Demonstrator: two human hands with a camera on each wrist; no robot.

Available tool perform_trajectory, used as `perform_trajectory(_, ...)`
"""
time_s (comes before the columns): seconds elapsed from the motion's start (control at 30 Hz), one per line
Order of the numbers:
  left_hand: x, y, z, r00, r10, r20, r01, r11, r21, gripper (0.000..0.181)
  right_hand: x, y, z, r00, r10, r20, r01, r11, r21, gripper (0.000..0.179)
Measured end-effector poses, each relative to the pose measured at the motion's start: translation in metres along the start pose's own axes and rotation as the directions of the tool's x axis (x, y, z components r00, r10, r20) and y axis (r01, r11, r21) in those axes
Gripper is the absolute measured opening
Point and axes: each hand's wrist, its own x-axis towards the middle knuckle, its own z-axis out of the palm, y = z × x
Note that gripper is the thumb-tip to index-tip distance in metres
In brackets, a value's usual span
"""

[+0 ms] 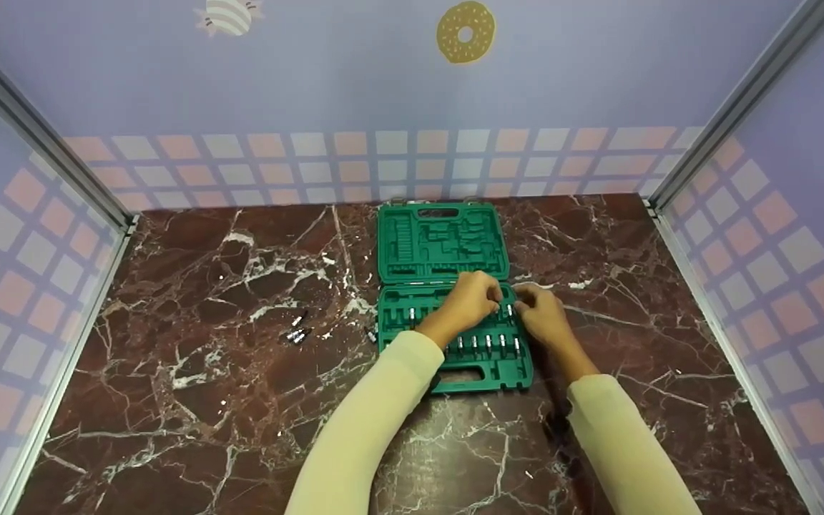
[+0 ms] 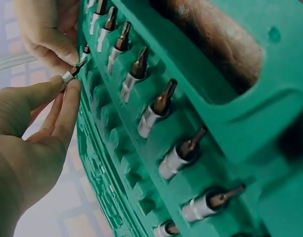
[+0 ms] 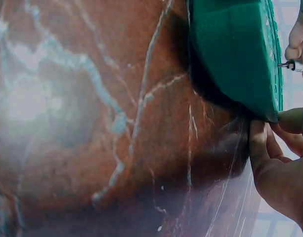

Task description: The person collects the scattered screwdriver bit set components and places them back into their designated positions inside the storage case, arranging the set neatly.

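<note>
A green socket-bit case [image 1: 443,220] lies unfolded on the table. My left hand [image 1: 467,304] is over its near half, pinching a bit socket [image 2: 68,76] between thumb and fingers. The metal sleeve is in the fingers and the dark tip points away from them. My right hand [image 1: 545,315] grips the case's right edge; in the right wrist view its thumb and fingers [image 3: 259,140] meet at the rim. Several bit sockets [image 2: 161,106] sit in a row of slots in the near half. Another seated bit socket [image 1: 510,312] is close to both hands.
Several loose bit sockets [image 1: 297,332] lie in a small group on the marbled table [image 1: 190,415], left of the case. One more loose bit socket [image 1: 371,334] is beside the case's left edge. Patterned wall panels [image 1: 355,93] enclose the back and sides.
</note>
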Motion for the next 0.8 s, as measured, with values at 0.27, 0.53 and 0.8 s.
perform_trajectory(0.27,0.006,-0.001,0.008,1.000,0.024,0.003,-0.024,0.998,0.063,0.011,0.000,0.000,-0.001,1.000,0.004,0.008,-0.004,1.000,-0.014,0.032)
perform_trajectory(0.53,0.010,-0.004,0.015,0.999,0.013,-0.030,-0.009,0.992,0.123,0.010,-0.001,0.000,-0.002,1.000,0.014,0.008,-0.013,1.000,-0.009,0.032)
perform_trajectory(0.8,0.016,-0.001,0.018,0.993,-0.109,-0.041,0.114,0.985,0.127,0.017,0.000,0.001,-0.002,1.000,-0.010,0.002,0.010,1.000,-0.012,0.031)
